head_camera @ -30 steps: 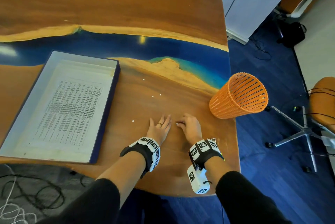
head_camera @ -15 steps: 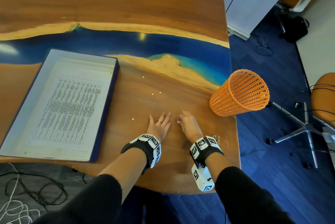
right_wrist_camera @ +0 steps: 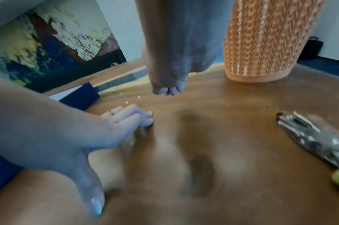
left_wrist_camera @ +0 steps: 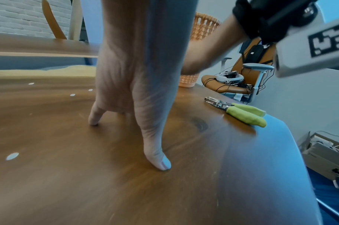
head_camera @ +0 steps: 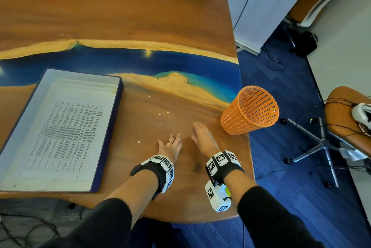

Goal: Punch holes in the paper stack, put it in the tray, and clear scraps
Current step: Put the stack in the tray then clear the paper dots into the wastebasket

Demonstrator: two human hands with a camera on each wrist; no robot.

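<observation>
The printed paper stack (head_camera: 66,137) lies in the navy-walled tray (head_camera: 109,127) at the table's left. Several white punched scraps (head_camera: 159,114) dot the wood in front of my hands, one (head_camera: 138,142) just left of my left hand (head_camera: 169,141). That hand lies palm down, fingers straight, thumb pressed to the table. My right hand (head_camera: 194,126) hovers beside it with thumb and fingertips (right_wrist_camera: 167,90) pinched together, apparently on a scrap too small to see. The green-handled hole punch (left_wrist_camera: 241,111) lies near the table's right edge, under my right wrist.
An orange mesh basket (head_camera: 249,115) stands at the table's right edge, close to my right hand. The wood and blue resin table (head_camera: 140,17) stretches far behind. Beyond its edge are office chairs (head_camera: 345,119), cables and blue floor.
My right hand has lifted and moved forward a little, and the scrap at its fingertips is no longer on the wood. The left hand stays flat in place.
</observation>
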